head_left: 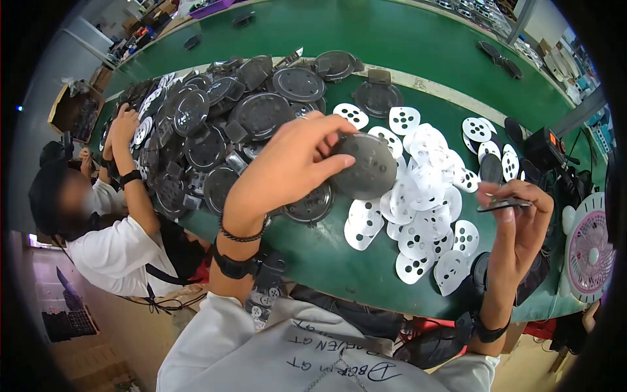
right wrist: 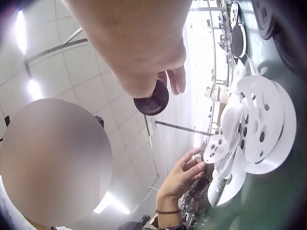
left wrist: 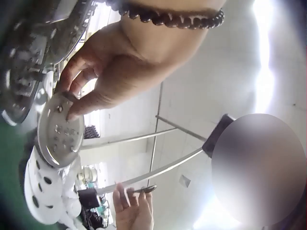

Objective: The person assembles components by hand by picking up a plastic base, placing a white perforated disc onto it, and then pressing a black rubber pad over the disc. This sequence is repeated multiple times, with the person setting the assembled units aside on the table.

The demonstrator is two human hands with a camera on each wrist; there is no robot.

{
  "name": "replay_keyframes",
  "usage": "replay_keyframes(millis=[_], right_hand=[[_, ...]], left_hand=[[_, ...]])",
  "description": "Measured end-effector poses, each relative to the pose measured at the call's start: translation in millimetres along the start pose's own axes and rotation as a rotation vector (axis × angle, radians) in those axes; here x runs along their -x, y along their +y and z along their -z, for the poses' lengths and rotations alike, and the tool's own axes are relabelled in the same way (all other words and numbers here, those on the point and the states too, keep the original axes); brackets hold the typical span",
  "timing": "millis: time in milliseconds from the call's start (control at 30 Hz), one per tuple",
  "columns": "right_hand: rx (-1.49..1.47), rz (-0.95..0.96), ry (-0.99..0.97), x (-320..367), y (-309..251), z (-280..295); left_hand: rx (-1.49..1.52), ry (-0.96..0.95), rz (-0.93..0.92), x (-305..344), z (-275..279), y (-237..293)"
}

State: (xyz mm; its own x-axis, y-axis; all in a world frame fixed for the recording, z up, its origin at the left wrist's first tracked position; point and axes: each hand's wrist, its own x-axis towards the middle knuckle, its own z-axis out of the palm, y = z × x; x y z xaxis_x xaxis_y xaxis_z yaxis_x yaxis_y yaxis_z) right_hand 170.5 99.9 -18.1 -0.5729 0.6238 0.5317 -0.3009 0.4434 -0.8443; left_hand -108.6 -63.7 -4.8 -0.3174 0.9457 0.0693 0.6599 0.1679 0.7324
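My left hand (head_left: 287, 160) grips a round, dark translucent plastic cover (head_left: 368, 171) at its edge, thumb on the near face. Small raised bumps show on this cover (left wrist: 60, 132) in the left wrist view. Just beyond it lies a heap of white rounded sheets with holes (head_left: 424, 166). On the other side, my right hand (head_left: 528, 219) pinches a thin dark disc (head_left: 506, 203), held nearly edge-on above the table. From the right wrist, the disc (right wrist: 152, 99) looks round and black, partly covered by the fingers.
A large pile of dark round covers (head_left: 261, 114) spreads over the left of the green table (head_left: 326, 261). More white sheets and black discs (head_left: 491, 168) lie at the right, near a black box (head_left: 543, 151) and a pink fan (head_left: 590, 248). Another person (head_left: 108, 238) works at the left.
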Motion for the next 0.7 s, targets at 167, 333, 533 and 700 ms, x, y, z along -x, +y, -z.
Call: replay_keyframes(millis=[167,333,533,700], right_hand=[[-0.127,0.048,-0.104,3.3,-1.2,1.3],[-0.027,0.027,-0.116,10.4,-4.2,-1.0],[0.048,0.077,-0.150,10.3,-6.5,3.4],[0.029,0.071,-0.076,11.3,-13.3,-9.0]], left_hand=[[0.553,0.035,0.104,0.0,13.4,12.5],[0.583,0.150,-0.010,-7.9,-6.4,10.1],[0.789,0.139,0.054,-6.9,-27.4,40.7],[0.793,0.081,0.038,-8.1,-44.0,44.9]])
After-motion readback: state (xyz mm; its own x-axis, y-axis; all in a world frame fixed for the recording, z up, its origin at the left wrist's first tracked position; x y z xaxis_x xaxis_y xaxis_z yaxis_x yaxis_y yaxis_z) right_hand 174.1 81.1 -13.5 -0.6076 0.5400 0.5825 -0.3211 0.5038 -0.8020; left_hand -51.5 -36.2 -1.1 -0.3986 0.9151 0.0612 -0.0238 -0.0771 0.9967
